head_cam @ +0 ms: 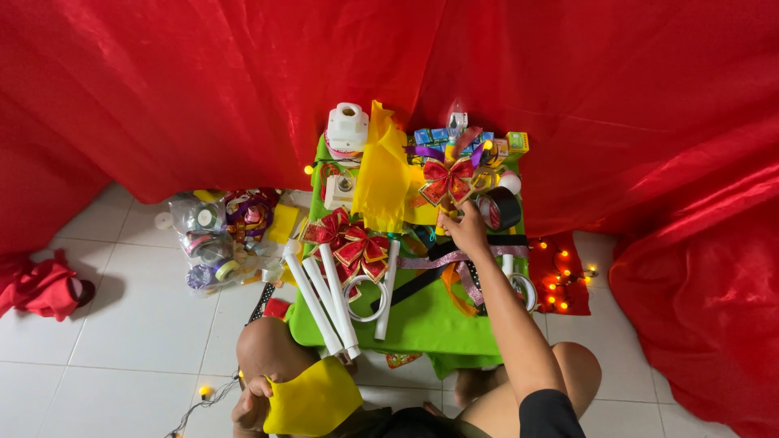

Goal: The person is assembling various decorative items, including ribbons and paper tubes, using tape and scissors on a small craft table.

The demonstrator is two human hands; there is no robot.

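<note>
Red satin drape [203, 89] fills the backdrop over a white tile floor [138, 324]; a low table w/ green cover [422, 324] sits at centre. Right hand [465, 229] is stretched to the table's far-right part, fingers curled together at the lower edge of a red-and-gold bow [447, 180]; can't tell whether they pinch it or only touch. Just right of the hand, a black tape roll [501, 208] stands near the right edge. Under the wrist, silver and black ribbons [454, 264] run across toward the right edge. Left hand [253, 403] is down by the knee, off the table's near-left corner, fingers closed on a yellow cloth piece [312, 401]. Mid-table: yellow fabric strip [383, 174] hangs from the far edge; two more red bows [349, 239] lie left of centre; white paper rolls [329, 296] angle toward the near-left corner. White plastic dispenser [347, 128] at far-left corner, small coloured boxes [487, 144] along the far edge. On the floor, left of the table, a clear bag of ribbon spools [211, 235]; at right, lit string lights [560, 280] on red cloth.
</note>
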